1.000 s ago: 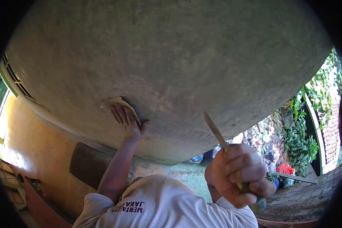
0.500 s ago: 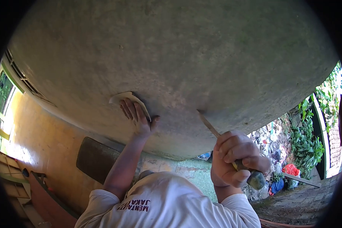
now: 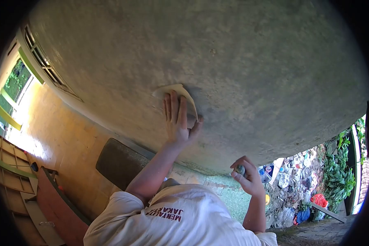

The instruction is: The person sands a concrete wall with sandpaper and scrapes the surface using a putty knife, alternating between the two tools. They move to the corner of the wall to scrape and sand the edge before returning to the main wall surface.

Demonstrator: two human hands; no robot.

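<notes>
My left hand lies against the grey plastered wall, fingers stretched over a pale, curled sheet of sandpaper. The thumb sits at the sheet's right edge and holds it to the wall. Lower and to the right, my right hand is closed around a scraper. Only the rounded, grey-green butt of its handle shows between the fingers; the blade is hidden from view. This hand appears apart from the wall.
A dark padded seat or board stands below the wall on the left. Further left are a reddish wooden piece and a slatted wooden frame. Mixed rubbish, a red bag and green plants lie at right.
My view has shifted, and the left hand with the sandpaper appears further right and higher. The right hand has drawn back and turned, so the scraper's blade no longer shows near the wall.
</notes>
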